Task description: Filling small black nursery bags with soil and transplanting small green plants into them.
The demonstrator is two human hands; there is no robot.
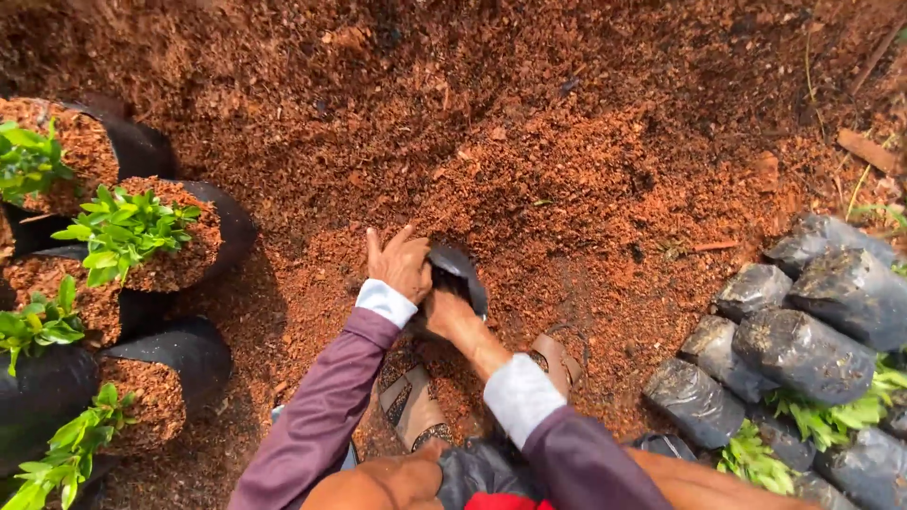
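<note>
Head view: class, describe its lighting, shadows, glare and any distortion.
Head view: soft daylight, the reddish soil brightest mid-frame and dim along the top edge; shade beneath the potted seedlings at left; pale glare on the shiny plastic bags at right; wide-angle bending toward the edges; the hands, left and right, at the small black bag stay sharp.

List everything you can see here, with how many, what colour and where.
small grow bag: one, black, centre, held open on the soil pile
soil pile: one, reddish-brown, across the middle and top
filled seedling bags: about five, black with green seedlings, upright at left
lying seedling bags: about eight, black, on their sides at right
sandals: two, brown, bottom centre
left hand: holds the bag's rim
right hand: at the bag's mouth
sleeves: two, purple, white cuffs
</note>
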